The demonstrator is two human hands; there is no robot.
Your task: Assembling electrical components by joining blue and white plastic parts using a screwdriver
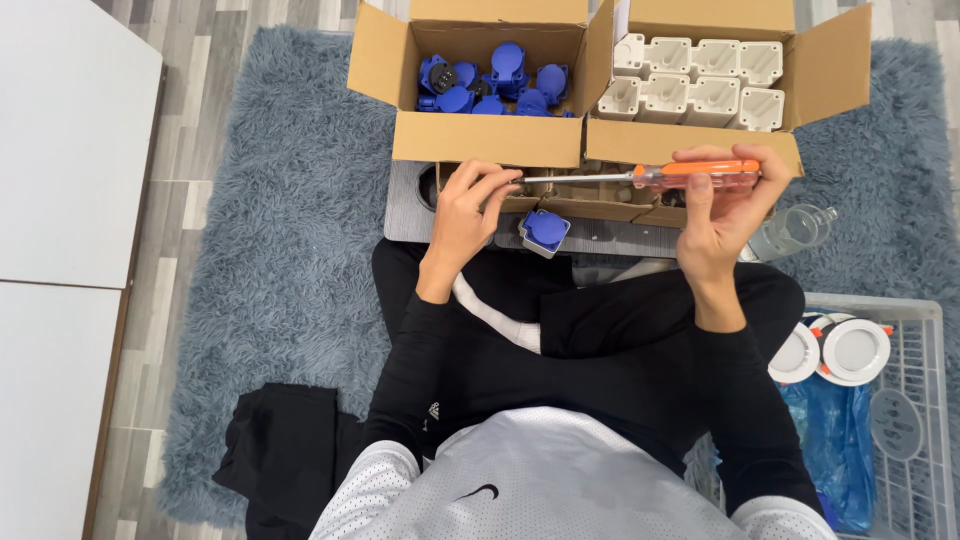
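My right hand [722, 205] grips the orange handle of a screwdriver [690, 176], held level with its metal shaft pointing left. My left hand [468, 212] pinches something small at the shaft's tip; the small piece is too tiny to make out. Just below the shaft a blue-lidded socket unit [545, 231] rests on a low grey board [410, 205] in front of my crossed legs. Behind it stand two open cardboard boxes: the left box [480, 138] holds several blue socket covers [495, 80], the right box [690, 142] holds rows of white housings [700, 82].
A clear plastic bottle [795, 230] lies right of my right hand. A white wire basket [915, 400] at the right holds round white lamp fittings [853, 350] and a blue bag. Black cloth [285, 450] lies on the grey shaggy rug [290, 250]. White panels [70, 140] border the left.
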